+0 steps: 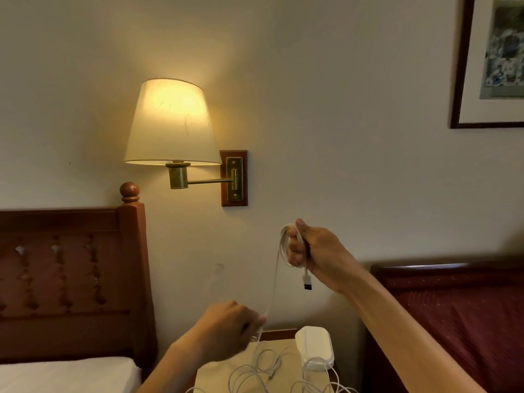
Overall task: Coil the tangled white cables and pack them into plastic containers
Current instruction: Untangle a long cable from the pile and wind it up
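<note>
My right hand (314,251) is raised in front of the wall and grips a small coil of white cable (285,239), looped round its fingers. The cable's USB plug (307,282) dangles just below that hand. One strand (273,287) runs down from the coil to my left hand (226,330), which pinches it between fingertips just above the nightstand. Several tangled white cables (263,370) lie loose on the nightstand top (215,375). Stacked white plastic containers (314,347) stand at the nightstand's back right corner.
A lit wall lamp (171,123) on a brass arm hangs above. A wooden headboard (71,279) and white bedding (65,375) are to the left, a dark red bed (459,321) to the right. A framed picture (493,61) hangs at upper right.
</note>
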`<state>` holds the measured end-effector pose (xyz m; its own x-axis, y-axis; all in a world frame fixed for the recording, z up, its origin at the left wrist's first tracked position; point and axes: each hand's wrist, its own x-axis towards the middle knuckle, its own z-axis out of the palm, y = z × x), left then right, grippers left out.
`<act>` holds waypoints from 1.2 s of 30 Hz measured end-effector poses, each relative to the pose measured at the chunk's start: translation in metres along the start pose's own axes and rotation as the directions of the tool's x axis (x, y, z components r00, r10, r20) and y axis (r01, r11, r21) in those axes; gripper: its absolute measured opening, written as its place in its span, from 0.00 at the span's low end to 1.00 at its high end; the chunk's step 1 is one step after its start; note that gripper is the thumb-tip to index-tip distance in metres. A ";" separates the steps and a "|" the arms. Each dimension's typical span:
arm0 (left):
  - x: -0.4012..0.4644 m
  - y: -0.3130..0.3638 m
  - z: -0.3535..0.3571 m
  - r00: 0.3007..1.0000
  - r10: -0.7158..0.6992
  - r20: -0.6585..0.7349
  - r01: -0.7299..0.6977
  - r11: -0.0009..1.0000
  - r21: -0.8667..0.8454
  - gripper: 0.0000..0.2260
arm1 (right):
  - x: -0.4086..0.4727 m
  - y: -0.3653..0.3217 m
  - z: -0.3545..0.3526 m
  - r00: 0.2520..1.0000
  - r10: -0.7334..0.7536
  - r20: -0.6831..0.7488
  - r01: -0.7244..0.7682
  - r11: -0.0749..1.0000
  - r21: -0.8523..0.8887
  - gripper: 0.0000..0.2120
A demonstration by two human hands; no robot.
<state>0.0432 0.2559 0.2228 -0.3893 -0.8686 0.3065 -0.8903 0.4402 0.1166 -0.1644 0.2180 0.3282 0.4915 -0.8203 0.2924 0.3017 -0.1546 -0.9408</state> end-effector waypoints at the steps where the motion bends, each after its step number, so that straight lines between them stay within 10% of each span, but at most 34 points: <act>1: 0.000 0.015 -0.009 0.996 0.093 0.009 -0.093 0.996 0.005 0.18 | 0.002 0.007 0.002 0.999 -0.039 -0.027 0.035 0.991 -0.130 0.20; 9: 0.011 0.029 -0.078 0.799 0.346 -0.491 -0.349 0.933 0.089 0.12 | -0.008 0.032 0.015 0.983 -0.154 0.101 0.182 0.733 -0.656 0.18; 16: 0.024 0.015 -0.072 0.776 0.097 -0.623 -0.266 0.946 -0.184 0.24 | -0.014 0.020 0.026 0.996 0.000 0.087 0.043 0.870 -0.491 0.20; 22: 0.022 -0.004 -0.052 0.899 -0.158 -0.409 -0.232 0.619 -0.750 0.18 | -0.013 0.000 0.020 0.992 0.088 0.086 -0.074 0.986 -0.152 0.21; 31: 0.021 -0.024 -0.023 0.867 -0.388 -0.313 0.056 0.699 -0.713 0.05 | -0.008 0.001 0.011 0.990 0.127 0.053 -0.132 0.984 0.116 0.23; 36: 0.029 -0.001 -0.048 0.811 -0.585 -0.015 0.122 0.195 -0.973 0.11 | -0.008 0.015 0.016 0.984 0.153 0.095 -0.168 0.970 0.176 0.23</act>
<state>0.0440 0.2408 0.2773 0.2084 -0.9585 0.1947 0.0085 0.2009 0.9796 -0.1507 0.2305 0.3141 0.6075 -0.7781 0.1599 0.3536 0.0846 -0.9316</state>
